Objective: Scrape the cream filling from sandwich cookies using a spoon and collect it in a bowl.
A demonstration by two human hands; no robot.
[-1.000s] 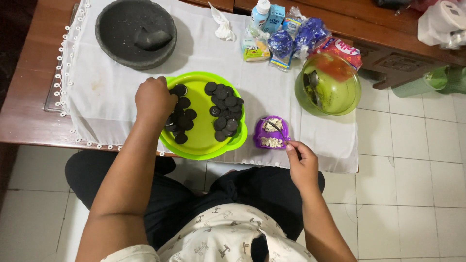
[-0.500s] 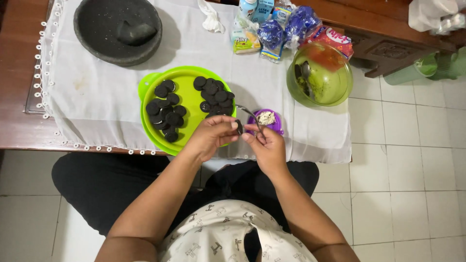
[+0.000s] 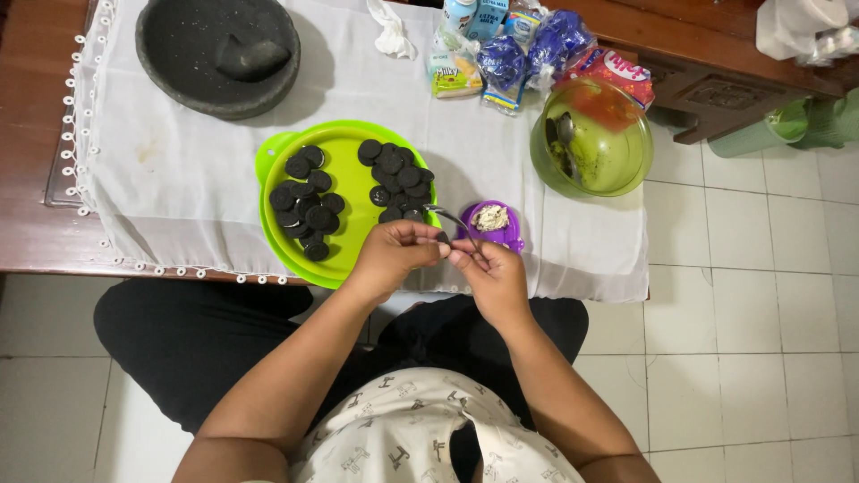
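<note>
two hands (image 3: 447,259) at white cloth (image 3: 179,170), wooden table (image 3: 36,134), tiled floor (image 3: 769,313)

A home kitchen or dining spot: stone mortar (image 3: 217,54), snack packets (image 3: 523,54), cloth-covered wooden table (image 3: 36,179), tiled floor (image 3: 761,295).

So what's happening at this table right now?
A seated person holds a dark cookie in the left hand, while the right hand holds a metal spoon against it. Both hands meet at the table's near edge, between a green plate of dark cookie halves and a small purple cup holding pale filling. A stone mortar and a green glass bowl sit farther back.
</note>
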